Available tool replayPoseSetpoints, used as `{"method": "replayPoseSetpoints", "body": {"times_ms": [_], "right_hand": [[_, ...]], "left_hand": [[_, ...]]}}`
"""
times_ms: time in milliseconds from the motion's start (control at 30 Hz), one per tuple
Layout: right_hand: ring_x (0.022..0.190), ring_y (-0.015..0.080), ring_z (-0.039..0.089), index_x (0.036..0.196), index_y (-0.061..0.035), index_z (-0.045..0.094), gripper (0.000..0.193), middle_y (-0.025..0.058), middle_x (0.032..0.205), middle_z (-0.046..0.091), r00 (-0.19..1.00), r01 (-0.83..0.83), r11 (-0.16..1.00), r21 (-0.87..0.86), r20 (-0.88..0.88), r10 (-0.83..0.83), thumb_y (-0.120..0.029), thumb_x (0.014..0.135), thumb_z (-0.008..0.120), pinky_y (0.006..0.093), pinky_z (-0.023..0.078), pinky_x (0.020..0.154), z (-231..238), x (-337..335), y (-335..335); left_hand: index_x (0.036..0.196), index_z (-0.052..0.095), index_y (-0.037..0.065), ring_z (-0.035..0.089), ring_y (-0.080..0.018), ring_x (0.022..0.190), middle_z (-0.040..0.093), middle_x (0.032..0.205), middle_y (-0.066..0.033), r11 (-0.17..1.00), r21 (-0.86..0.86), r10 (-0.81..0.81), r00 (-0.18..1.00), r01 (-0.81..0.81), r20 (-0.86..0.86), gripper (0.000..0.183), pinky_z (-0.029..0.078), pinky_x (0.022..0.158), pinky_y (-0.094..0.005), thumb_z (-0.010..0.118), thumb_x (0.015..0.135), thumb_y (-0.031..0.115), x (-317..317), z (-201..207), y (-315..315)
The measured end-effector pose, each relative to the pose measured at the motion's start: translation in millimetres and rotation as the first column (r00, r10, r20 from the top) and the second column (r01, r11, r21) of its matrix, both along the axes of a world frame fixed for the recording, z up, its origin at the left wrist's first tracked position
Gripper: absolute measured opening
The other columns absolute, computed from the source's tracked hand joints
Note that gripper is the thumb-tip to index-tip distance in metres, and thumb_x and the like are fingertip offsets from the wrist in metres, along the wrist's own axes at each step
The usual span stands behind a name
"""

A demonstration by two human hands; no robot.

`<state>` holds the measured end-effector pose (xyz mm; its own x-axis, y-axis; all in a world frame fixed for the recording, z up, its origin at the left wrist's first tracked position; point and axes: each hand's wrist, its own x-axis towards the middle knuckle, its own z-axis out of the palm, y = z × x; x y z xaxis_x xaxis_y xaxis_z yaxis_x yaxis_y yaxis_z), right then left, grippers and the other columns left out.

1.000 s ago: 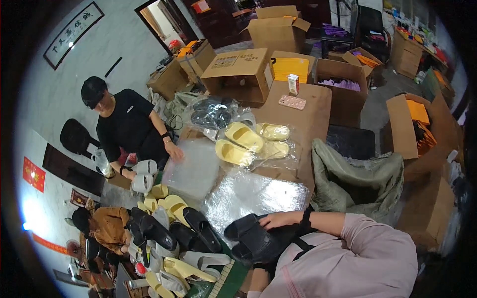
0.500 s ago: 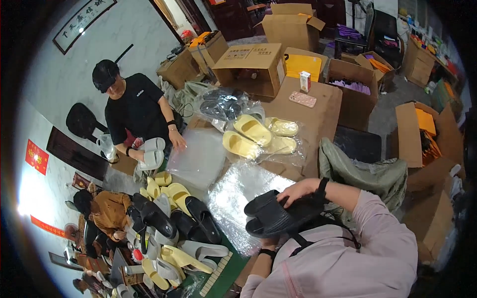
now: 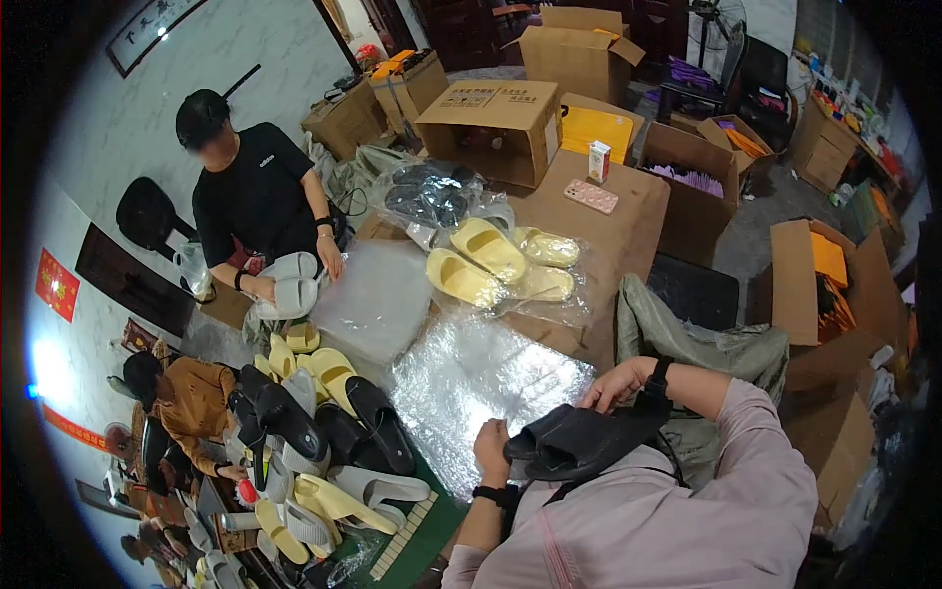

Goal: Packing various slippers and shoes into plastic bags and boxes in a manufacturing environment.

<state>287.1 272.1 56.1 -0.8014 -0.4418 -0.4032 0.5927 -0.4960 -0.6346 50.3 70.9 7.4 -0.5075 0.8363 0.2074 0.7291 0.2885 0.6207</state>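
Observation:
A pair of black slide slippers is held low in front of my body, one laid against the other. My left hand is closed at their left end, with some fingers hidden. On their far right side, my right hand grips the edge with bent fingers. Just beyond the slippers lies a stack of shiny clear plastic bags. Farther away are pale yellow slippers in clear bags, beside black slippers wrapped in plastic.
Loose yellow, black and grey slippers are heaped on the left. Across the table, a person in black handles light grey slippers. A phone, a small carton and a cardboard box stand farther back. Open boxes line the right.
My left hand has come up from beneath the black slippers to their left end. My right hand has shifted from on top of them to their far edge. The slippers are slightly lower and farther right.

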Motion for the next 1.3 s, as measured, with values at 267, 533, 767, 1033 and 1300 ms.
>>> {"method": "replayPoseSetpoints", "body": {"times_ms": [267,533,767,1033,1300], "right_hand": [[0.073,0.0029,0.049,0.106,-0.0014,0.059,0.023,-0.0045,0.085,0.056,0.989,0.142,0.950,0.279,-0.084,-0.123,-0.008,0.085,0.055,0.0181,0.040,0.062,5.5,-6.6,-4.6],[0.098,0.0075,0.048,0.114,0.0037,0.056,0.032,0.0001,0.114,0.053,0.955,0.200,0.912,0.359,-0.280,-0.099,-0.005,0.083,0.054,0.0201,0.038,0.086,40.6,-17.4,-4.1],[0.100,0.0099,0.051,0.118,0.0035,0.054,0.037,0.0009,0.114,0.057,0.971,0.233,0.949,0.214,-0.103,-0.215,-0.002,0.082,0.051,0.0241,0.040,0.088,43.6,-24.7,-10.7],[0.118,0.0185,0.039,0.117,0.0005,0.055,0.035,0.0086,0.133,0.043,0.965,0.257,0.687,0.679,-0.149,-0.214,-0.015,0.085,0.054,0.0271,0.029,0.099,25.5,-25.8,-9.7],[0.105,0.0370,0.045,0.111,0.0022,0.054,0.038,0.0223,0.108,0.045,0.913,0.405,0.259,0.877,-0.372,-0.166,-0.027,0.086,0.054,0.0428,0.036,0.090,12.4,-45.1,-14.3]], "left_hand": [[0.094,0.066,-0.001,0.064,-0.0227,0.070,0.067,0.079,-0.0152,0.995,0.037,0.072,0.933,-0.091,0.352,0.019,0.049,0.067,-0.0297,0.058,0.084,0.013,-25.3,20.2,11.2],[0.088,0.064,0.000,0.065,-0.0200,0.069,0.066,0.075,-0.0153,0.992,0.055,0.074,0.891,-0.110,0.448,0.012,0.048,0.062,-0.0288,0.060,0.081,0.009,-18.0,25.2,11.3],[0.088,0.064,0.000,0.065,-0.0256,0.068,0.065,0.075,-0.0171,0.977,0.086,0.161,0.941,-0.194,0.296,0.013,0.048,0.061,-0.0315,0.058,0.078,0.005,-8.9,18.1,1.6],[0.090,0.066,0.001,0.062,-0.0247,0.073,0.065,0.086,-0.0132,0.981,0.105,0.129,0.951,-0.165,0.282,0.018,0.049,0.063,-0.0329,0.059,0.085,0.017,2.6,41.2,0.8],[0.085,0.064,0.003,0.058,-0.0271,0.084,0.064,0.091,-0.0100,0.955,0.297,0.008,1.000,0.001,-0.029,0.009,0.044,0.077,-0.0367,0.062,0.078,0.007,8.5,64.3,18.6]]}}
